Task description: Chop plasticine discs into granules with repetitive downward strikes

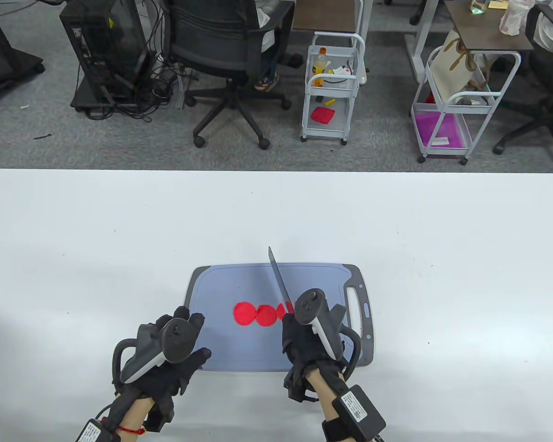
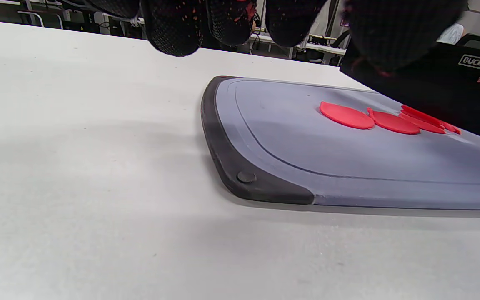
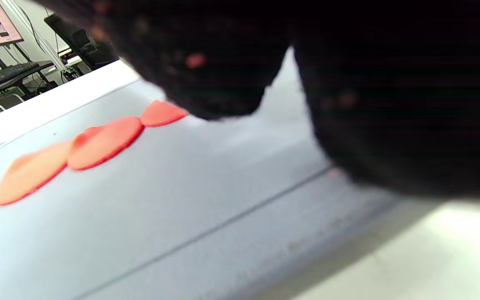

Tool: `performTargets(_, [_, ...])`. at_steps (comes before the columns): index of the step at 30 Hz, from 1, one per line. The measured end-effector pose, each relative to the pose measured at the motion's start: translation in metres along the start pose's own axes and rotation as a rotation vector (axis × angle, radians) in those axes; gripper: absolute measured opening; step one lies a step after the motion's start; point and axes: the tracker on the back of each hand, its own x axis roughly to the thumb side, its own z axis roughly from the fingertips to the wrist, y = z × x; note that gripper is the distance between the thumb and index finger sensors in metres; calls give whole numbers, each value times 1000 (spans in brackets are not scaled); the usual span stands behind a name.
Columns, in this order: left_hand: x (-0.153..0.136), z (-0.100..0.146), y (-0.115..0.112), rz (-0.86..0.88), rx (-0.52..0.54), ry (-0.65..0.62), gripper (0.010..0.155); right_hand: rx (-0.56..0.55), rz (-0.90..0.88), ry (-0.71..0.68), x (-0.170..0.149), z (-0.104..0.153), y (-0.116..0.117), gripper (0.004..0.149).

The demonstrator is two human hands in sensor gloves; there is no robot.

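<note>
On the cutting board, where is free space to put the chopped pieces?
The cutting board is bare between its far edge and the red discs, and left of them. It is crowded at the right, where the right hand holds the knife.

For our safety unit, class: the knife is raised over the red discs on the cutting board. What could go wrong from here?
1. The left hand rests at the cutting board's left edge, not far from the red discs; its fingers could stray under the knife.
2. The discs overlap in a row, so strikes may squash or stick them rather than granulate.
3. The board could possibly slide on the smooth table.
</note>
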Motion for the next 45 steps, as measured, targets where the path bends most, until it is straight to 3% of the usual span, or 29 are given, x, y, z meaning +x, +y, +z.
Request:
performTargets(3, [1, 1, 2, 8, 10, -5, 78, -6, 21, -20, 6, 6, -2, 55])
performTargets(7, [-1, 0, 0, -2, 0, 1, 78, 74, 71, 52, 12, -3, 10, 55])
performTargets(11, [-2, 1, 1, 11, 1, 2, 78, 16, 141, 45, 24, -4, 13, 56])
performTargets(15, [-2, 1, 1, 10, 0, 5, 78, 44, 162, 47, 22, -1, 10, 56])
performTargets(21, [-1, 0, -1, 6, -9, -1, 78, -16, -24, -3, 12, -15, 13, 55])
performTargets(23, [-1, 0, 0, 7, -9, -9, 78, 14, -39, -22, 8, -13, 5, 55])
performTargets(25, [0, 0, 2, 20, -2, -14, 78, -25, -115, -48, 7, -4, -7, 55])
performTargets(32, [1, 1, 1, 6, -4, -10, 78, -10, 14, -19, 10, 6, 1, 55])
performTargets(35, [1, 0, 1, 8, -6, -6, 78, 40, 98, 2, 12, 1, 11, 55])
performTargets(37, [1, 1, 1, 6, -8, -5, 78, 101, 47, 51, 14, -5, 11, 56])
performTargets(39, [2, 1, 0, 9, -17, -8, 78, 58, 74, 38, 18, -7, 13, 56])
performTargets(45, [1, 0, 2, 14, -13, -8, 78, 67, 116, 47, 21, -3, 13, 57])
